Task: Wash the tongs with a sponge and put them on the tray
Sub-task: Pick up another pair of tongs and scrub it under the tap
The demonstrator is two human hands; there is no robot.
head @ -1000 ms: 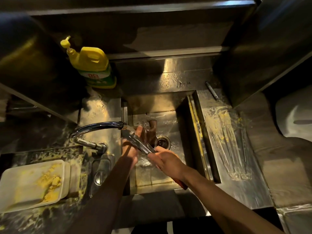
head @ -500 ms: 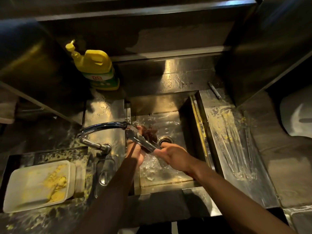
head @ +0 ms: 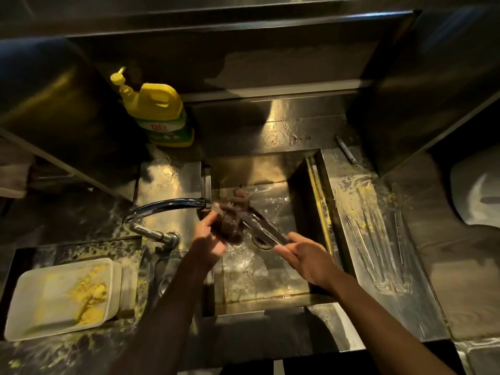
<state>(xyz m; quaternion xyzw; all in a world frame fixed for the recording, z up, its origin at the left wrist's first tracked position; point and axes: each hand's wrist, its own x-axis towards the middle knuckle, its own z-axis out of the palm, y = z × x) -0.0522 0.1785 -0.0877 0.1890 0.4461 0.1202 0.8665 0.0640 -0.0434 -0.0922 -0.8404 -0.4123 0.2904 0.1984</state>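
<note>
Tongs (head: 263, 231) pinched in right grip (head: 305, 255) over wet steel sink (head: 257, 169), dim kitchen; left grip (head: 208, 239) clutches dark sponge (head: 230, 226).

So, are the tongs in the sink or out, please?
In: the right hand holds the tongs over the sink basin; the left hand grips the sponge against them.
</note>
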